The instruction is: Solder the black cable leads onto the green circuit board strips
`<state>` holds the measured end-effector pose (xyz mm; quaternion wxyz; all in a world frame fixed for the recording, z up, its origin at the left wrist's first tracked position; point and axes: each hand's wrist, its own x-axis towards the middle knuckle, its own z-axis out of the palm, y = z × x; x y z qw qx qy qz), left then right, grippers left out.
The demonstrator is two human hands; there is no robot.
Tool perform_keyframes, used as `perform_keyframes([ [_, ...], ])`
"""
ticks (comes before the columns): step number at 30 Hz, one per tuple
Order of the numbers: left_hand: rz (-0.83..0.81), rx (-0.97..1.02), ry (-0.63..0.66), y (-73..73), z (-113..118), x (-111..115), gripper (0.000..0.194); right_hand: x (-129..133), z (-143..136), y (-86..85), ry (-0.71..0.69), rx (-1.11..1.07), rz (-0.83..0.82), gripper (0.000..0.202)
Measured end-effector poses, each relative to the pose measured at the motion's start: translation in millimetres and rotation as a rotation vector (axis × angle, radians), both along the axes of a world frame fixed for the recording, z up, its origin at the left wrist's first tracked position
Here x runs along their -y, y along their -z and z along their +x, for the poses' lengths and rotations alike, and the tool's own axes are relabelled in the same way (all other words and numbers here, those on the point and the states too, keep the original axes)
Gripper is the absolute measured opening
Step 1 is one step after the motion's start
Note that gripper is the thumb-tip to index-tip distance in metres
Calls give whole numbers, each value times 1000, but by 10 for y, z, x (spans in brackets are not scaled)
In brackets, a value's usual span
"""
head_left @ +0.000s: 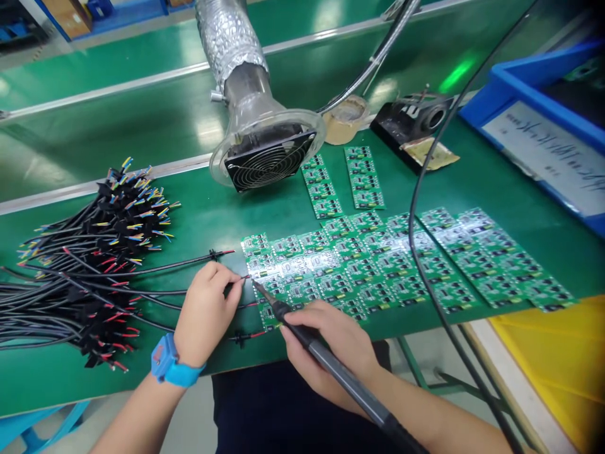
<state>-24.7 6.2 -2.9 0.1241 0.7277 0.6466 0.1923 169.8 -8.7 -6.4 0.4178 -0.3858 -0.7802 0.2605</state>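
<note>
My left hand (208, 309) pinches the end of a black cable with a thin red wire at the left edge of the green circuit boards (307, 268). In my right hand (331, 353) is a soldering iron (326, 359), gripped like a pen. Its tip points at the board edge, close to the wire end; whether they touch I cannot tell. Other cables (255, 334) with red ends lie beside the same edge, above and below my left hand. A blue wrist strap (174, 366) circles my left wrist.
A large bundle of black cables (94, 271) lies at left. Above the boards hangs a fume extractor (269, 157). Behind are a tape roll (347, 116) and a soldering iron stand (411, 126). A blue bin (543, 126) stands at right; a black cord (416, 246) crosses the boards.
</note>
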Motion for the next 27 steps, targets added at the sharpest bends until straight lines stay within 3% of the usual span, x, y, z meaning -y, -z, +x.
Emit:
perform_keyframes([
  [20,-37,-42,-14,-11,52,48,10,29,-33,71,17,21,34,24],
  [27,-46,-77,-11,-28,64,42,12,-8,-11,-7,43,-33,12,23],
])
